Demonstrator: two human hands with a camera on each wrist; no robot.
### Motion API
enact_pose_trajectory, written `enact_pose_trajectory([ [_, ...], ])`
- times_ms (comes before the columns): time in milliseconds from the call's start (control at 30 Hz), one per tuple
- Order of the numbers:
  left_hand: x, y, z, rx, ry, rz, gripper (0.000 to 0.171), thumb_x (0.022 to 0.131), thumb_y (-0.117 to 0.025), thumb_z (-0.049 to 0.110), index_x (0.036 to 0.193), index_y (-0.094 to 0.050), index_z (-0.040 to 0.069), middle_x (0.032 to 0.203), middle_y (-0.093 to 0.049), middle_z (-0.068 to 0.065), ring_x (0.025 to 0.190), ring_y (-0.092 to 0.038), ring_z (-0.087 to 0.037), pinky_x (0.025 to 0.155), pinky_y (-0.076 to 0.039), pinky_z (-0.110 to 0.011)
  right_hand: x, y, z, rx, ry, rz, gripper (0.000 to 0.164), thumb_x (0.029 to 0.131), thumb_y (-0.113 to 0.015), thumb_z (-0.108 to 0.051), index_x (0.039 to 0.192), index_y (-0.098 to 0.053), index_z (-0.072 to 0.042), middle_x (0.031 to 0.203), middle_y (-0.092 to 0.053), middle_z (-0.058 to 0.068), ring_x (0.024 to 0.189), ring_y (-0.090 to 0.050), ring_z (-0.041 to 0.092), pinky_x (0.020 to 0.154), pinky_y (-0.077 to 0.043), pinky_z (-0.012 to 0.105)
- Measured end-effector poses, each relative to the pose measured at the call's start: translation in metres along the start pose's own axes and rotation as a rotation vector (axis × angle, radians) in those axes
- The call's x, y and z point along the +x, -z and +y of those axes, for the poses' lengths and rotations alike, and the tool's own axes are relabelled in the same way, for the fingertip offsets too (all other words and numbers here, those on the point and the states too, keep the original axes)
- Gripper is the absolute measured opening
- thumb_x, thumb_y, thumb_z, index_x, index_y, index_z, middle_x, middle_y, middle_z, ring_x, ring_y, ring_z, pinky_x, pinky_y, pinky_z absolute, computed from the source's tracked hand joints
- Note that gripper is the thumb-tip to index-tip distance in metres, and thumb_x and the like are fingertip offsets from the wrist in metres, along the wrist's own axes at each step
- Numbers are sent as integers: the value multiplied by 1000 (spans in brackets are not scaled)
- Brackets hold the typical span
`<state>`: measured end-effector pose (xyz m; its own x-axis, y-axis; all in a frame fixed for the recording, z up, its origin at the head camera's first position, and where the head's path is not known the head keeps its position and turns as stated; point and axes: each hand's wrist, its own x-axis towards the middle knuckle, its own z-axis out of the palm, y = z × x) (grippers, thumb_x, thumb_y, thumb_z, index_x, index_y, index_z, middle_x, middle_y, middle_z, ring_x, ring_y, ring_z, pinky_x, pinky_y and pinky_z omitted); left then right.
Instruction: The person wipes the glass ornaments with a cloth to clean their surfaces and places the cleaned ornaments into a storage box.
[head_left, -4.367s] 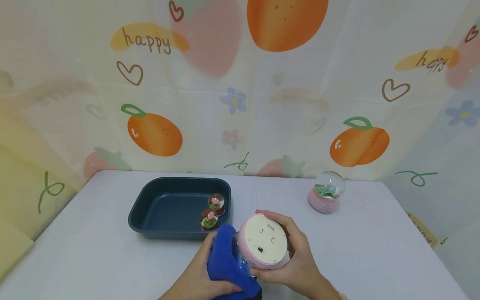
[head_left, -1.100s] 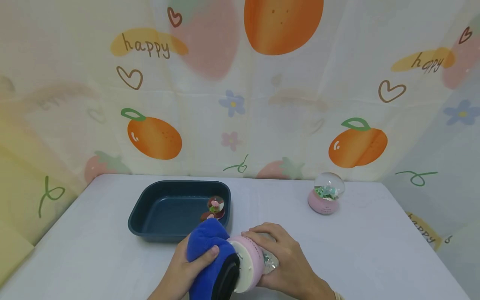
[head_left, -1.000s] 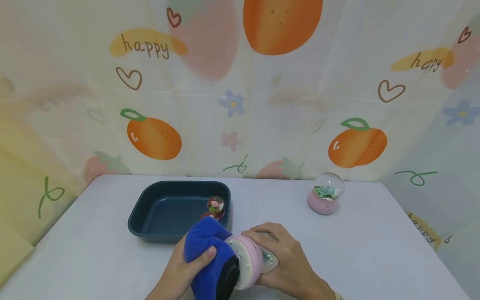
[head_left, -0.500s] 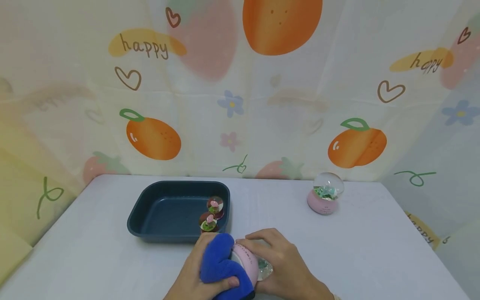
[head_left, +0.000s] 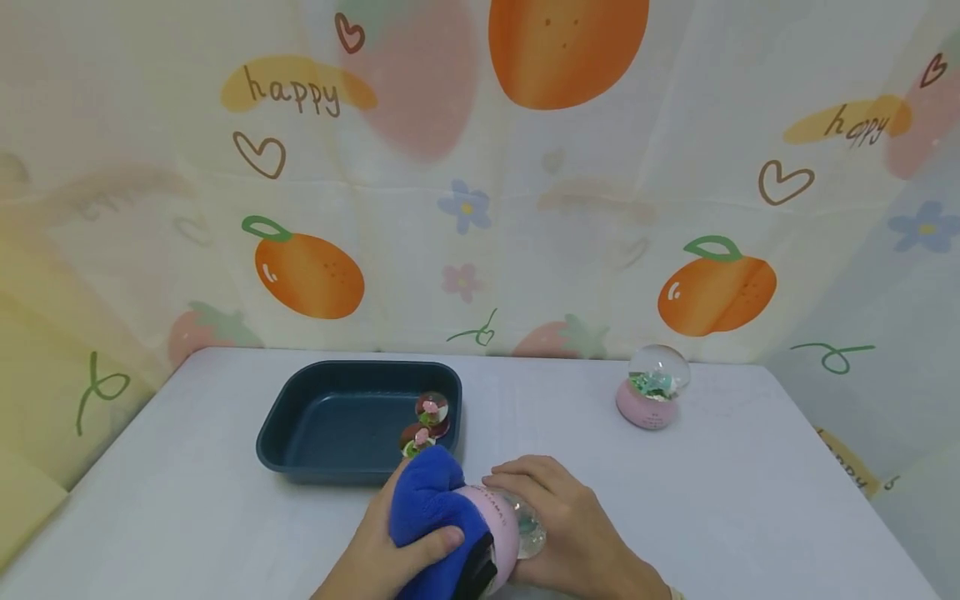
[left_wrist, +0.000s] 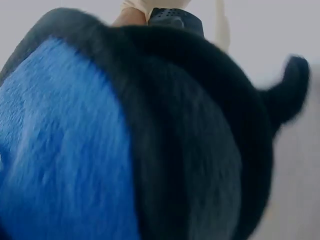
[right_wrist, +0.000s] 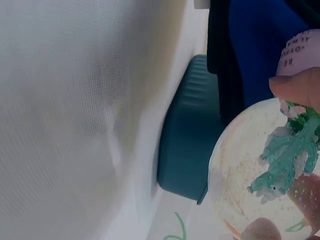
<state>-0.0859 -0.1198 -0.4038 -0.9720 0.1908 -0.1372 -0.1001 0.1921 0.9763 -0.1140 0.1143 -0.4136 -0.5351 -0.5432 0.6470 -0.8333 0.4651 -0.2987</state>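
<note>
Near the table's front edge, my left hand [head_left: 375,542] grips a plush blue cloth [head_left: 431,512] with black edging, pressing it against the underside of a snow globe. My right hand [head_left: 581,533] holds that snow globe [head_left: 497,521] on its side, its glass dome pointing right. In the right wrist view, a teal figure shows inside the clear dome [right_wrist: 235,165], and dark letters run along the pink base [right_wrist: 300,55]. The cloth [left_wrist: 70,145] fills much of the left wrist view and hides my left fingers there. It also covers the flat bottom of the base.
A dark blue tray [head_left: 273,454] stands at the back left, with two small globes [head_left: 432,410] in its right end, the nearer partly behind the cloth. Another pink-based snow globe [head_left: 648,408] stands upright at the back right. A printed curtain [head_left: 570,275] hangs behind the table.
Earlier the globe's white bottom faced up and the cloth was round its dome. It has since been turned dome-right, and the cloth has shifted about over its underside.
</note>
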Motion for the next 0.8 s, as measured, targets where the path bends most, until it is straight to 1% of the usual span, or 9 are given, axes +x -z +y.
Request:
enact_pose_trajectory([
  [100,0,3,-1,3,24,-87,91,80,-80,38,151,-25,20,139,-48,-14,115,-56,-27,89,-55,-52,0,1,1,12,-11,25,73,58,-96,-38,121,-64,-16,121,-64,-1,111,-60,14,98,-48,16],
  [167,-1,3,0,8,29,-121,97,78,-82,40,151,-22,22,142,-45,-13,117,-54,-27,92,-54,-52,1,3,2,21,-24,30,72,59,-96,-38,121,-64,-17,122,-64,-1,111,-59,14,99,-47,15],
  [233,-2,3,2,22,30,-136,98,76,-83,40,150,-21,23,141,-44,-12,118,-53,-27,94,-53,-52,1,3,1,18,-48,25,71,60,-95,-41,121,-64,-19,122,-63,-2,111,-59,13,99,-47,14],
  [333,-4,2,6,26,1,-141,94,75,-85,38,147,-26,23,138,-48,-11,117,-54,-27,94,-53,-49,1,4,1,19,-69,30,70,61,-94,-41,121,-65,-21,122,-63,-3,111,-59,13,97,-49,16],
  [467,-3,1,5,-9,-3,-137,86,80,-81,36,147,-29,20,137,-50,-12,114,-56,-26,91,-55,-48,0,3,2,85,-111,35,72,60,-95,-35,123,-63,-22,122,-61,-3,110,-58,12,93,-54,24],
  [567,-1,0,1,-21,22,-80,84,84,-77,36,150,-29,19,139,-50,-13,113,-57,-26,89,-55,-51,-1,2,5,146,-148,34,76,59,-96,-30,125,-61,-22,122,-58,-3,109,-57,11,94,-54,27],
  [633,-1,-1,1,-20,9,-25,79,85,-76,34,150,-33,20,139,-52,-14,114,-58,-27,88,-55,-53,-1,1,7,166,-172,35,78,57,-97,-27,126,-60,-21,123,-59,-3,110,-58,11,96,-53,27],
  [667,-1,-1,1,-20,-4,3,76,85,-76,32,148,-35,20,138,-53,-14,113,-59,-27,88,-55,-53,-2,1,8,165,-190,37,79,56,-97,-26,126,-60,-21,124,-59,-3,111,-58,12,94,-54,28],
  [800,-2,-3,3,-44,-95,81,65,87,-74,21,144,-44,21,132,-59,-12,114,-59,-29,90,-53,-53,0,1,9,167,-332,20,85,52,-97,-25,127,-58,-23,129,-60,-6,113,-59,12,86,-56,32],
])
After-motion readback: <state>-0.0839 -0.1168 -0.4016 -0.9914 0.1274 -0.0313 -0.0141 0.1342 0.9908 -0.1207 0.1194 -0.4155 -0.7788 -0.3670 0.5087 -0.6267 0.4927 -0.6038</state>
